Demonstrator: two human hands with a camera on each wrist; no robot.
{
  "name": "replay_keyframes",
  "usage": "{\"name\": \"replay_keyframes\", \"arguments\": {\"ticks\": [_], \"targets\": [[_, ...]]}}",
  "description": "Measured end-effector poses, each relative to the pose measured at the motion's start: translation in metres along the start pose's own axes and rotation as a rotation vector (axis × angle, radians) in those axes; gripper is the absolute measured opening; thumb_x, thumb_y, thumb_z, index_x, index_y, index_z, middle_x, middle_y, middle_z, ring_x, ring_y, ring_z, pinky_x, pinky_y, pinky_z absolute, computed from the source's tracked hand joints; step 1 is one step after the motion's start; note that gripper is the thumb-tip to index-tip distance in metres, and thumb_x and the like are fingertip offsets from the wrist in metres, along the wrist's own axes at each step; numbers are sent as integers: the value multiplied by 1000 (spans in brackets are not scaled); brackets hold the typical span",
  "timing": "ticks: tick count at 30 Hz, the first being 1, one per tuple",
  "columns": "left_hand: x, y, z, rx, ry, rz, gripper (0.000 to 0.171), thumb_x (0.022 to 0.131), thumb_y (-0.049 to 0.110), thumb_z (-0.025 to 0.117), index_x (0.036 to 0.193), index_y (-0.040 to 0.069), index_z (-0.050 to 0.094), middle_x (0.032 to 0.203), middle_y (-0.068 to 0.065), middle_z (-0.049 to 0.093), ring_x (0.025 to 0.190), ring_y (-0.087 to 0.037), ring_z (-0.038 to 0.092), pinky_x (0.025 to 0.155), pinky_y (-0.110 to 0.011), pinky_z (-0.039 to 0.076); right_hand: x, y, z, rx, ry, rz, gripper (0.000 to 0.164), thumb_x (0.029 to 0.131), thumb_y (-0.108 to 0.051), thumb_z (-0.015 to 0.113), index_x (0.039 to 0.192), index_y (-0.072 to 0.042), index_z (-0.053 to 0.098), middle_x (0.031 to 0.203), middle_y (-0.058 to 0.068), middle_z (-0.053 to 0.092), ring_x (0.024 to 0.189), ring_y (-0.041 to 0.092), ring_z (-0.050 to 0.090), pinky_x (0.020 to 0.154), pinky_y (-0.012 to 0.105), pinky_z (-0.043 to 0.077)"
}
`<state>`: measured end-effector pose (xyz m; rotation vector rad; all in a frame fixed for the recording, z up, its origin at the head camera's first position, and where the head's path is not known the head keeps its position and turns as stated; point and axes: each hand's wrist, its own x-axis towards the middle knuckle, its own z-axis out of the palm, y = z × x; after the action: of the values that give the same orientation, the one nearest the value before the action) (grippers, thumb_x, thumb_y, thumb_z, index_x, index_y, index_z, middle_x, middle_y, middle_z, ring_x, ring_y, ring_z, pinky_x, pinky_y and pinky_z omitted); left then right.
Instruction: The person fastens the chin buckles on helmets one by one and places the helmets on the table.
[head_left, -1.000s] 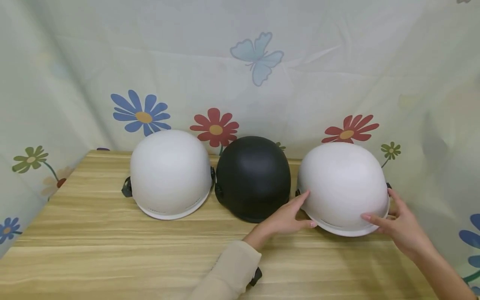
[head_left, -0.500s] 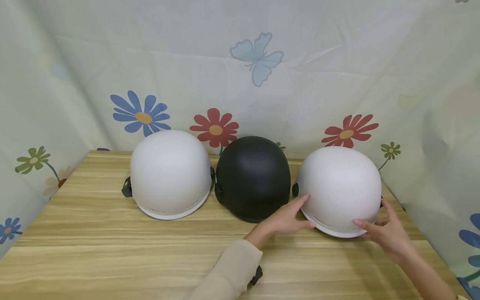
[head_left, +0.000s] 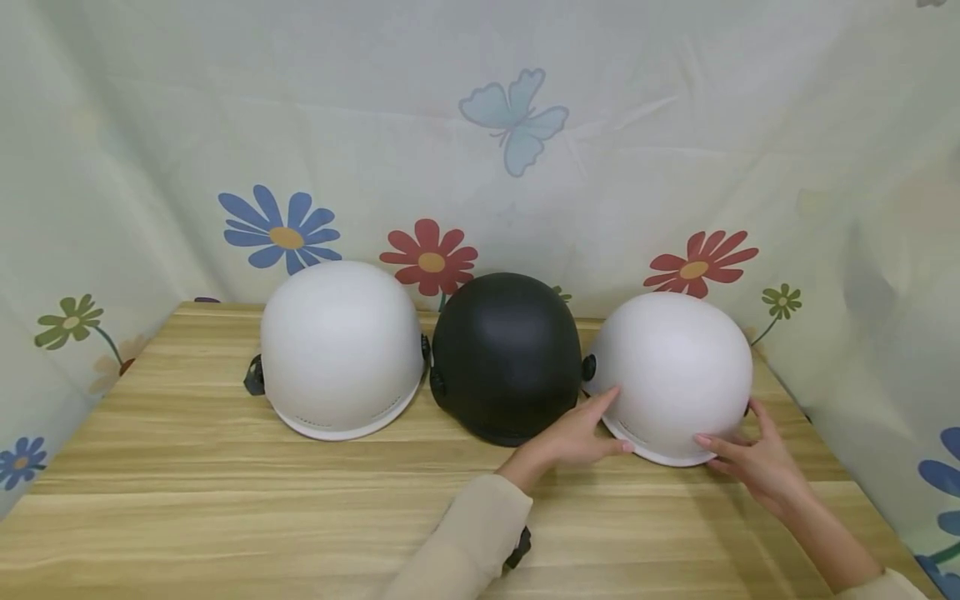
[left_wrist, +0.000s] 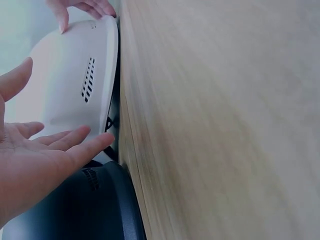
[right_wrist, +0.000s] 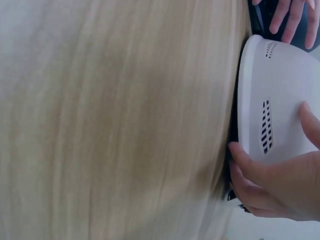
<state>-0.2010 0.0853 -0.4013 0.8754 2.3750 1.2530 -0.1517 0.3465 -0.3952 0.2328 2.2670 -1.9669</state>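
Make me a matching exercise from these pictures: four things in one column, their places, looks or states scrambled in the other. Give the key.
Column one:
1. black helmet
2. right hand
3. table
4. butterfly print

Column two:
A. gripping the rightmost white helmet
B. pale blue, on the backdrop
C. middle of three in a row
D. flat, wood-grained

Pairs: 1-C, 2-A, 3-D, 4-B

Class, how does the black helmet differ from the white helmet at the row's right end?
Colour: the black helmet is dark; the white helmet is pale.
Place: the black helmet is mid-row; the white helmet ends it.
Hold: the right hand grips the white helmet; neither hand grips the black helmet.
Both sit dome up and have vent holes.
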Motion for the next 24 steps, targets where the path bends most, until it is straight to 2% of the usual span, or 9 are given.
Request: {"name": "replay_keyframes", "arguments": {"ticks": [5,8,11,14,15,17,19,21,24], "targets": [[4,-1,0,-51,11,-5,76,86,29,64,146,13,19,149,-1,21,135,-13,19,107,-27,19,7,1,-1,43,-16,-8,109,84,-3,65,140,-19,-26,139,39,-10,96,9,50,85,39,47],[6,-2,0,-75,6,-6,77,86,29,63,146,12,18,149,-1,20,135,-13,18,107,-28,19,11,0,-2,47,-21,-2,109,84,-4,65,140,-18,-27,139,40,-9,97,12,50,85,39,47],[8,-2,0,-97,8,-19,78,87,29,63,147,14,16,150,-1,18,134,-13,19,107,-29,20,14,0,-3,38,-23,4,109,84,-6,65,139,-16,-28,138,42,-8,108,26,45,85,37,47],[9,-1,-1,-108,12,-33,77,88,31,61,147,17,14,150,1,17,134,-13,18,107,-31,20,18,-1,-5,35,-23,7,109,84,-7,65,139,-16,-28,139,40,-10,121,39,31,85,35,47],[10,-1,-1,-106,15,-35,77,88,31,61,147,17,14,150,2,17,134,-13,19,107,-31,20,19,-1,-5,31,-22,9,109,84,-8,65,139,-16,-28,140,38,-11,123,39,29,85,34,47],[11,0,-1,-97,22,-32,76,88,33,60,147,18,15,149,2,18,134,-13,19,107,-31,21,22,-2,-5,25,-19,10,108,84,-9,66,140,-17,-27,142,34,-13,122,33,34,84,33,47],[11,1,0,-91,34,-26,76,88,34,60,147,18,16,149,2,20,134,-13,20,107,-30,22,24,-3,-5,-2,-11,8,107,84,-10,66,141,-16,-25,144,32,-10,112,21,45,83,32,47],[11,3,0,-78,50,-23,75,88,35,60,147,19,17,148,1,22,133,-13,22,106,-30,23,27,-4,-5,-27,-8,2,107,84,-11,66,141,-15,-24,144,34,-7,103,12,49,82,32,48],[9,5,-1,-62,62,-23,73,88,35,60,146,17,21,147,1,25,133,-12,23,105,-29,24,29,-4,-5,-63,-6,-3,105,85,-12,66,141,-13,-24,142,38,-1,99,10,51,81,32,48]]}}
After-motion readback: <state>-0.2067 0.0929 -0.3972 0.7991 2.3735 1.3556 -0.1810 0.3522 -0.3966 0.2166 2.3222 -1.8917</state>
